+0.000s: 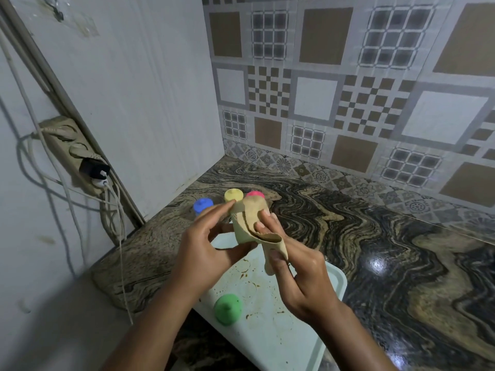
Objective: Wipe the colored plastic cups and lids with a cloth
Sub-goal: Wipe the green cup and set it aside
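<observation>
A tan cloth [250,223] is wrapped over something I hold above the tray; what is under it is hidden. My left hand [209,245] grips the wrapped thing from the left, fingers reaching toward the yellow cup. My right hand [294,266] pinches the cloth's lower fold and presses it against the thing. Behind the hands stand a blue cup [202,206], a yellow cup [233,195] and a pink cup [255,194] on the counter. A green lidded cup [227,309] sits on the pale tray [278,328].
The stained pale tray lies on a dark marbled counter [375,236] in a corner of tiled walls. On the left wall hangs a power strip [77,153] with plugs and dangling white cables [117,223].
</observation>
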